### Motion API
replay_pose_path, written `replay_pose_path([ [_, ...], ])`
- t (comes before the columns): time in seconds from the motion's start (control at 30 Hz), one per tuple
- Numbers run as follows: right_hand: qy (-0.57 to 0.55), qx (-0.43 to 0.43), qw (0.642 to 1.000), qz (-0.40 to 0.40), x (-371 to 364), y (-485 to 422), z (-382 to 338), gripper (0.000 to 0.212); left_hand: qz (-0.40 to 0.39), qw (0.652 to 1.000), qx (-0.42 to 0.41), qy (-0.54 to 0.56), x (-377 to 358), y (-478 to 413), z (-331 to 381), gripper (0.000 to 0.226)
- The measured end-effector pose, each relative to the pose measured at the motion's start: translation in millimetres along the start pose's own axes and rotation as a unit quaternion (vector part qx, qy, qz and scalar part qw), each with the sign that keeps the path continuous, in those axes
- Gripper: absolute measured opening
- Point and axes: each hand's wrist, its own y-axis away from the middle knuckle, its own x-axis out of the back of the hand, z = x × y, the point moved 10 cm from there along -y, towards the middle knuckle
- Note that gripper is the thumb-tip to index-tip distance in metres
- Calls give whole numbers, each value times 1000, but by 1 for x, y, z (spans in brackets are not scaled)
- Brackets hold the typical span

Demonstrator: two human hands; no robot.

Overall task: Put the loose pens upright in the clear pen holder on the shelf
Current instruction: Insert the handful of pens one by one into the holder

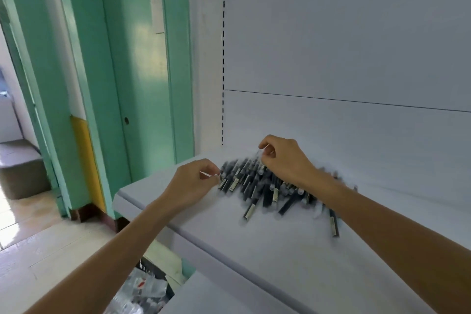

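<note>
Status: basically at the start. All the pens (257,183) are lying flat in one loose heap on the white shelf (229,250), toward its far left end and close to the back panel (356,46), and none is upright. I can't make out a clear pen holder anywhere in view, so nothing counts as loaded and the whole heap is left to move. Orientation: barrels are roughly parallel, with the long axis running near-to-far and the far ends leaning a bit right. A few strays on the near and right fringe are skewed but still mostly near-far. Several show a pale label band toward the near end. Tip vs cap end is too blurred to call. Left hand (196,181) is at the left edge of the heap, fingers curled, with thumb and forefinger pinched on a thin whitish bit that looks like clear film (209,174). Right hand (283,158) is over the far side of the heap in the same narrow pinch, apparently on more of that film, and neither hand has a pen. My read is that wrapping is being cleared or pulled apart first. Still to do: find or place the holder, gather pens in small aligned bunches, tip them from flat to vertical, and drop them in.
</note>
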Motion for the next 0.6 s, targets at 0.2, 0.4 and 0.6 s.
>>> replay_pose_path([
  [0.2,44,-46,998,-15,-22,-25,7,27,-102,993,13,-57,-29,-60,-25,28],
  [0.4,204,-67,974,-66,-47,-36,-3,29,-202,976,-8,-79,-54,-88,-31,56],
  [0.6,260,-127,956,-44,-49,-36,1,26,-297,950,-29,-87,-55,-98,-42,47],
])
